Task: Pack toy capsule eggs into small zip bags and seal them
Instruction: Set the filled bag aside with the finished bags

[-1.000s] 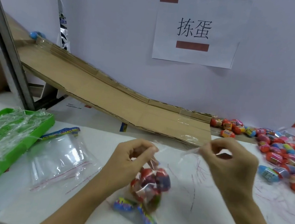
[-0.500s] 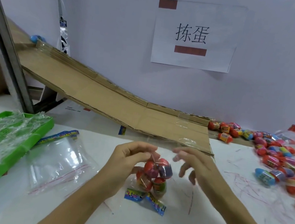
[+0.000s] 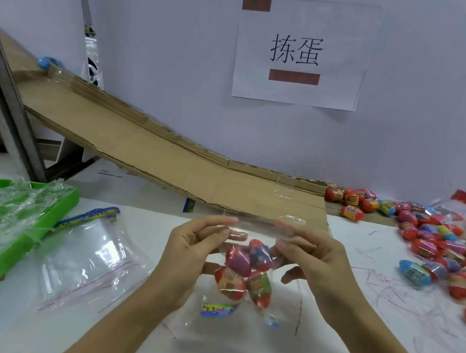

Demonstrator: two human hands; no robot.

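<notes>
My left hand [image 3: 187,258] and right hand [image 3: 315,261] pinch the zip bag [image 3: 246,282] mouth; 4 eggs [image 3: 243,276] in, seal unfinished; loose eggs [image 3: 432,248] remain.

The green tray [image 3: 1,237] runs off the left edge, the egg pile [image 3: 435,251] blurs off the right, and the bag's [image 3: 243,279] seal seems hidden behind fingertips [image 3: 223,234].

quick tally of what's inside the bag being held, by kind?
Capsule eggs in the held zip bag: 4
Printed card strips at its bottom: 2
Total: 6
Left hand and right hand pinch the bag's top edge.
</notes>
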